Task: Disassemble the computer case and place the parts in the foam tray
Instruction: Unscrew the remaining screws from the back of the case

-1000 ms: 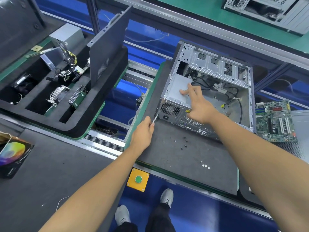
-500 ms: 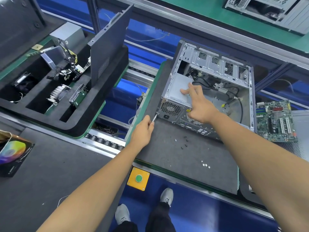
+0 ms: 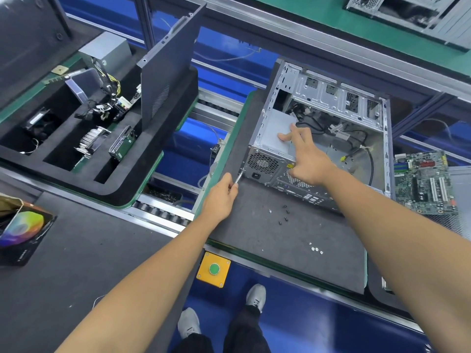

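An open silver computer case (image 3: pixel 331 103) lies on its side on a grey mat (image 3: pixel 280 235). A grey power supply (image 3: pixel 275 133) sits in its near left corner. My right hand (image 3: pixel 303 154) rests on top of the power supply with straight fingers. My left hand (image 3: pixel 220 197) grips a screwdriver (image 3: pixel 239 175) whose tip touches the case's rear left edge beside the fan grille. To the left stands the black foam tray (image 3: pixel 142 174) with a heatsink, a drive, cables and an upright side panel (image 3: pixel 168 72) in it.
Several loose screws (image 3: pixel 283 215) lie on the mat before the case, a few more screws (image 3: pixel 316 248) nearer me. A green motherboard (image 3: pixel 423 182) lies right of the case. A yellow box with a green button (image 3: pixel 214 269) hangs at the bench edge. A colourful carton (image 3: pixel 20 230) sits far left.
My left hand has edged the screwdriver slightly toward the case's rear edge. My right hand has stayed on the power supply.
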`<state>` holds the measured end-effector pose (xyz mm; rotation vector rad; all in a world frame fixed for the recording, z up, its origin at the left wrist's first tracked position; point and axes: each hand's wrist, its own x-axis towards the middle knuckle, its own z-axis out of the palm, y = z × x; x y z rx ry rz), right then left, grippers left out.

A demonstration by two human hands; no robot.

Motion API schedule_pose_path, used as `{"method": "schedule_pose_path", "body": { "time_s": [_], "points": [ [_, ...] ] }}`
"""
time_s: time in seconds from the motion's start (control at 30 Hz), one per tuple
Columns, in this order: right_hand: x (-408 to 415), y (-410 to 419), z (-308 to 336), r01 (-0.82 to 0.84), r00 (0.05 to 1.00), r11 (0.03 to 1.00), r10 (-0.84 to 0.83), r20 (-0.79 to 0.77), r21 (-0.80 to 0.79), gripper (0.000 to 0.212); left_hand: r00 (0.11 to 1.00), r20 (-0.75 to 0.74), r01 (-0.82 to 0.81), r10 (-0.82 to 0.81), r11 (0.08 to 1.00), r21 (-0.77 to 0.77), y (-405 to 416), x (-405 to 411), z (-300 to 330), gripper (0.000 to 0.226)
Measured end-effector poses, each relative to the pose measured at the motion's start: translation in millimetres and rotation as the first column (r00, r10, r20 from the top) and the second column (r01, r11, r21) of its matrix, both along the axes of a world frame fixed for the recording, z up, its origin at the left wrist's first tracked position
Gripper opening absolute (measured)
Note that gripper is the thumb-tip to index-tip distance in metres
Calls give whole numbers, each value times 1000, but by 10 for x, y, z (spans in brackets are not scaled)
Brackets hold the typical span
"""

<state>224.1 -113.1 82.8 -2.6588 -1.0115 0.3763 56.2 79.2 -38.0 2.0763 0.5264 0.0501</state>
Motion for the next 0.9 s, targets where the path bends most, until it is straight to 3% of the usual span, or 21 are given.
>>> {"method": "schedule_pose_path", "body": {
  "time_s": [0.5,0.57,0.63,0.67,0.8,0.9],
  "points": [
    [-7,9,13,5,1000,1000,-5,6,-11,102,999,-48,3,-1,999,35,-26,9,27,27],
    [2,9,9,2,1000,1000,-2,10,-9,99,997,-76,-11,-2,986,-168,17,41,21,30],
    [1,4,16,7,1000,1000,-7,0,-7,98,991,-135,-74,2,844,-532,65,80,21,28],
    [-2,4,19,8,1000,1000,-8,-5,-5,97,987,-162,-98,-7,767,-634,92,93,23,25],
    [6,-1,7,0,1000,1000,0,11,-6,98,988,-151,-124,32,744,-656,44,94,8,25],
    [8,-8,0,-6,1000,1000,6,16,-6,99,993,-105,-100,44,784,-613,-18,52,26,40]
  ]
}}
